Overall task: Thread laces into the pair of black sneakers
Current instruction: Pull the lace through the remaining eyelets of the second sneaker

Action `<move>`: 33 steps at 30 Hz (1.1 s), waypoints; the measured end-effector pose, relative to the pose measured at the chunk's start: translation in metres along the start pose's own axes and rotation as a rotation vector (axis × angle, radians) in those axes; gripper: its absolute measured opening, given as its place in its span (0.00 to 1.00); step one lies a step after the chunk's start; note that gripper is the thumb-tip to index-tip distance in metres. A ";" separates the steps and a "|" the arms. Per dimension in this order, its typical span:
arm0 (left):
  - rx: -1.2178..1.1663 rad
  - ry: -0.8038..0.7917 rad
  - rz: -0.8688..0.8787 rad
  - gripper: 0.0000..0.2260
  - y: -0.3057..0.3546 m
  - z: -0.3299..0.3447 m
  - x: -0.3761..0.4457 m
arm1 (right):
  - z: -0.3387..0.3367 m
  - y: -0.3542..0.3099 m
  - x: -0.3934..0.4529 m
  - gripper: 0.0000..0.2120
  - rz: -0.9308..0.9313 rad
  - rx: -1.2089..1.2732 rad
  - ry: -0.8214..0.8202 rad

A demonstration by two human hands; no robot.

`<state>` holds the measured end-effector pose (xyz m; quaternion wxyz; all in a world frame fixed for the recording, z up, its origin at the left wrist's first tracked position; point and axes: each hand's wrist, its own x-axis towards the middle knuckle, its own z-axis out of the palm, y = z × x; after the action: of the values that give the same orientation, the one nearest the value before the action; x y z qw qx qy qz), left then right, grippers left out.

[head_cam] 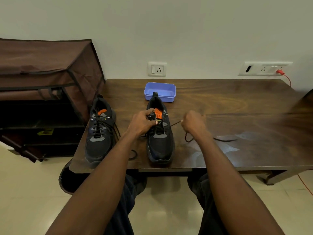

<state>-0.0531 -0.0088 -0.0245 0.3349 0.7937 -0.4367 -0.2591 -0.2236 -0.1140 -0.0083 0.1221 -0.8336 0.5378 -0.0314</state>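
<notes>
Two black sneakers stand on a dark wooden table, toes toward me. The left sneaker is laced, its lace ends trailing to the right. The right sneaker has an orange tongue label and lace through its lower eyelets. My left hand grips the right sneaker's upper left side by the tongue. My right hand is curled round the dark lace, which runs taut from the shoe's right side. More of that lace loops on the table behind my right wrist.
A shallow blue plastic tray sits just behind the right sneaker. A brown fabric shoe rack stands to the left of the table. Wall sockets and a red cable are at the back. My knees are under the table's front edge.
</notes>
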 end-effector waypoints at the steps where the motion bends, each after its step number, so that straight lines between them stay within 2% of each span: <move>1: -0.004 0.002 0.001 0.27 0.000 -0.001 -0.001 | -0.005 0.011 0.002 0.08 0.094 0.008 0.100; 3: -0.008 0.004 0.001 0.27 0.000 -0.001 -0.001 | -0.014 0.036 0.003 0.07 0.273 -0.002 0.263; 6: 0.005 -0.001 0.013 0.26 0.002 -0.001 -0.003 | -0.015 0.043 0.000 0.10 0.382 -0.078 0.282; 9: -0.001 -0.013 0.007 0.27 0.003 -0.001 -0.004 | -0.006 0.018 -0.003 0.15 0.131 -0.054 0.150; 11: 0.019 -0.011 0.011 0.28 0.002 -0.001 -0.005 | -0.002 -0.006 -0.007 0.16 -0.048 0.136 -0.088; 13: 0.022 -0.014 0.015 0.30 0.001 -0.001 -0.005 | 0.003 -0.023 -0.012 0.09 -0.166 0.180 -0.259; 15: 0.011 -0.022 0.010 0.30 0.000 0.000 -0.004 | 0.008 -0.031 -0.012 0.01 -0.218 0.160 -0.295; 19: -0.003 -0.027 0.010 0.30 0.000 0.000 -0.004 | 0.008 -0.027 -0.011 0.08 -0.216 0.213 -0.285; 30: -0.014 -0.032 -0.004 0.30 0.003 0.000 -0.011 | 0.002 -0.018 -0.006 0.06 -0.032 0.501 -0.375; 33: -0.134 -0.047 -0.117 0.18 0.003 -0.010 -0.013 | 0.003 -0.016 -0.006 0.05 -0.006 0.567 -0.380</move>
<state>-0.0540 0.0041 -0.0144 0.3613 0.7874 -0.3789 -0.3255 -0.2112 -0.1018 -0.0065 0.4470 -0.7591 0.4727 -0.0240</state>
